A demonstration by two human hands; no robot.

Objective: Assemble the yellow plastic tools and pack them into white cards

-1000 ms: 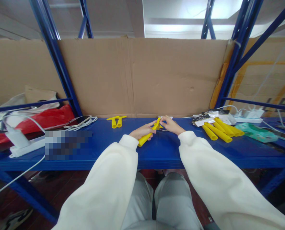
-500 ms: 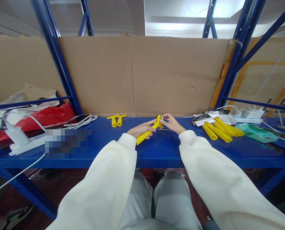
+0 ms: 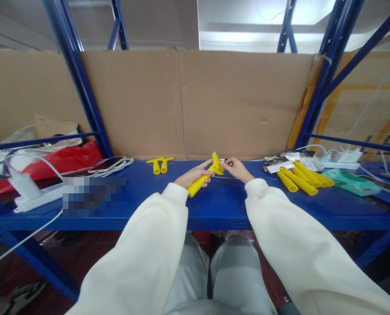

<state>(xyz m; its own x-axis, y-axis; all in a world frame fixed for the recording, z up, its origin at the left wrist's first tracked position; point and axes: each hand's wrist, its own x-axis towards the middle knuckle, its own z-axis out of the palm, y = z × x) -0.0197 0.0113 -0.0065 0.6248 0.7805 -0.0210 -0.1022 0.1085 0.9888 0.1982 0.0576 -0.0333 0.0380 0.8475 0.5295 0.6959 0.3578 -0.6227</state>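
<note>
My left hand (image 3: 193,176) is closed round the handle of a yellow plastic scraper-like tool (image 3: 196,187). Its wide, angular head stands up past my fingers and shows a small dark spot. Just right of that head, my right hand (image 3: 238,169) pinches a small dark-and-silver piece (image 3: 223,161), too small to name, close to the head. Whether the piece touches it I cannot tell. Beneath the hands, a thin rod-like thing (image 3: 228,178) lies on the blue shelf (image 3: 214,205).
Two yellow T-shaped parts (image 3: 160,166) stand near the cardboard wall (image 3: 240,105). On the right lie several yellow tubes (image 3: 301,179), plastic packets (image 3: 278,164) and a green pack (image 3: 352,181). A phone (image 3: 107,164), cables and a white power strip (image 3: 39,197) occupy the left.
The tool's head has turned in my left hand, so its broad face now shows. My right hand has drawn slightly down and away from the head, with the small piece in its fingers.
</note>
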